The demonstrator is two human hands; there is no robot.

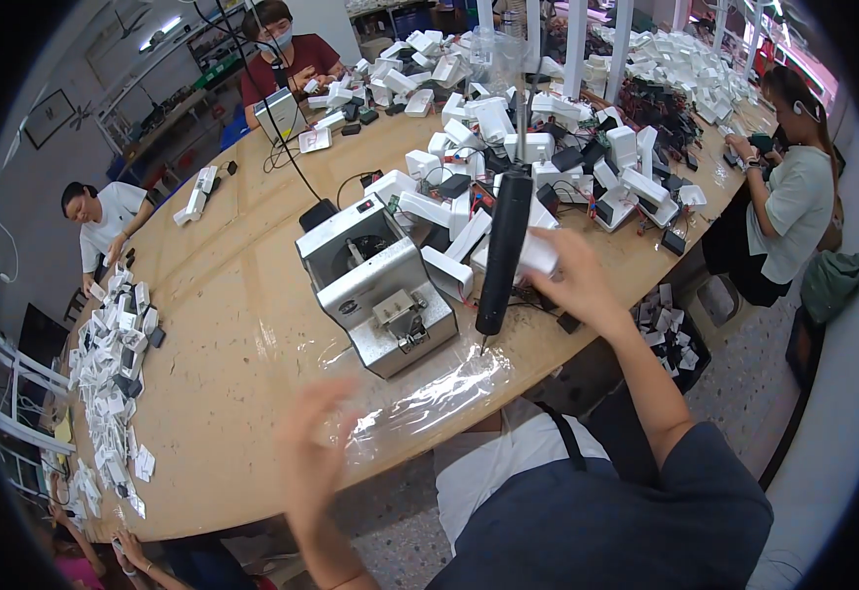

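Black screwdriver (505, 254) hangs | right fingers (565, 246) grip white casing (539, 257) | left fingers (317, 403) parted, blurred

Right-hand fingers (561, 245) hold a white casing (539, 255) near a black screwdriver (505, 256).

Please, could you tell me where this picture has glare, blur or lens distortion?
In the head view, the left hand is smeared, probably by motion, while the black electric screwdriver looks sharper; also in the head view, white glare streaks the clear plastic film on the table; same head view: fisheye distortion bends straight edges near the rim, and corners go black.
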